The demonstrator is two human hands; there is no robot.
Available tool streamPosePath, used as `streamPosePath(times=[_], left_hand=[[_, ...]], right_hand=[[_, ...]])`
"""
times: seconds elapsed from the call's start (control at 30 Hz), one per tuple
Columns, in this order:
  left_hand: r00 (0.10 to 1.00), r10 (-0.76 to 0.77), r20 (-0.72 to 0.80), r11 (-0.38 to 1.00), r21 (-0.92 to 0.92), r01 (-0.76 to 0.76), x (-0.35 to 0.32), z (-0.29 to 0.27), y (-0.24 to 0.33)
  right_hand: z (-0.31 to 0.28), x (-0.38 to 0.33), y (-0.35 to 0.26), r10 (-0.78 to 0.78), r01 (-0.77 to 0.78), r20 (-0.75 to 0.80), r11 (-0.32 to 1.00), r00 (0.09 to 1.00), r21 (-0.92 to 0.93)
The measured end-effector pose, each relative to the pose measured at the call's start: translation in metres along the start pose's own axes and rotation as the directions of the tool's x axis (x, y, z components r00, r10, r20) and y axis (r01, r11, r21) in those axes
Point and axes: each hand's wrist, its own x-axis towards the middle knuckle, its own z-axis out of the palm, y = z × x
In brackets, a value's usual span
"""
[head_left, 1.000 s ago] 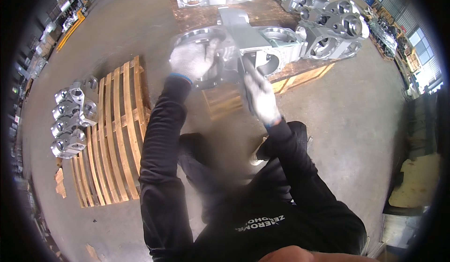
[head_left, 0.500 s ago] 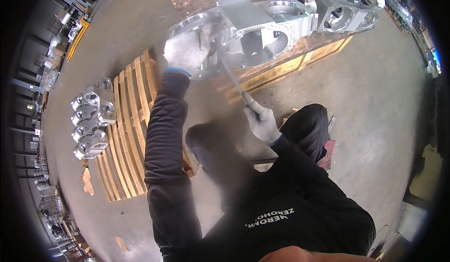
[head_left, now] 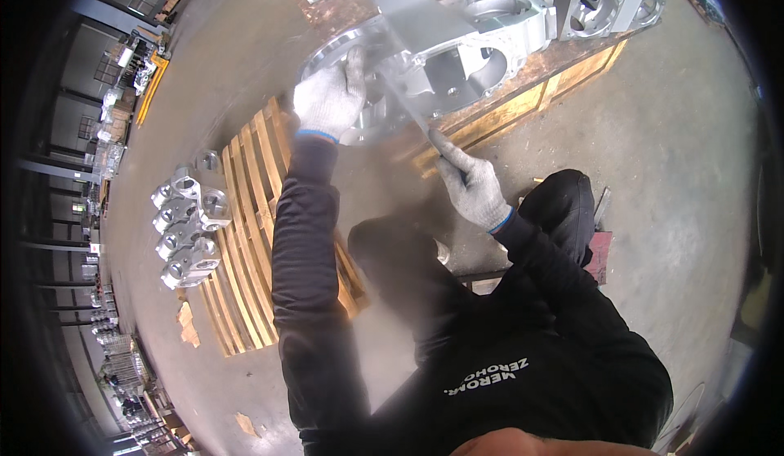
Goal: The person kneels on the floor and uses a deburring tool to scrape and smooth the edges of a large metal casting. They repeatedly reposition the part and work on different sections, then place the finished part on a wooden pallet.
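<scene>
Filing the grey metal casting (head_left: 457, 48) on the wooden pallet (head_left: 523, 105): left hand (head_left: 331, 101) pressed flat on its rim, right hand (head_left: 474, 186) clenched around the file (head_left: 408, 105); best kept braced, strokes level.

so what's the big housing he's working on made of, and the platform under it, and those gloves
The big housing looks like cast metal, probably aluminium: pale silver, matte, with brighter machined bores. The platform under it looks like raw wood: tan boards, unpainted. The gloves on the left hand and right hand look like knitted fabric, grey-white with blue cuffs.
</scene>
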Motion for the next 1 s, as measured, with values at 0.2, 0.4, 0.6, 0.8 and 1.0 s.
streamPosePath(times=[0.2,0.4,0.6,0.8,1.0], left_hand=[[0.963,-0.09,0.255,0.994,-0.044,0.104,0.006,-0.02,0.004],[0.922,-0.105,0.372,0.953,-0.226,0.2,0.01,-0.036,0.003],[0.912,-0.051,0.406,0.935,-0.303,0.187,0.02,-0.029,-0.006],[0.911,-0.09,0.403,0.906,-0.348,0.243,0.015,-0.024,-0.012],[0.946,-0.07,0.317,0.878,-0.43,0.209,0.005,-0.03,-0.004]], right_hand=[[-0.019,-0.055,-0.029,0.332,-0.313,0.148,0.94,0.932,-0.135],[-0.015,-0.051,-0.049,0.112,-0.126,0.302,0.992,0.947,0.029],[0.071,0.035,-0.063,0.37,-0.734,0.634,0.357,0.679,0.578],[0.115,0.066,-0.088,0.286,-0.594,0.602,-0.123,0.746,0.795],[0.111,0.067,-0.072,0.303,-0.695,0.69,-0.109,0.657,0.71]])
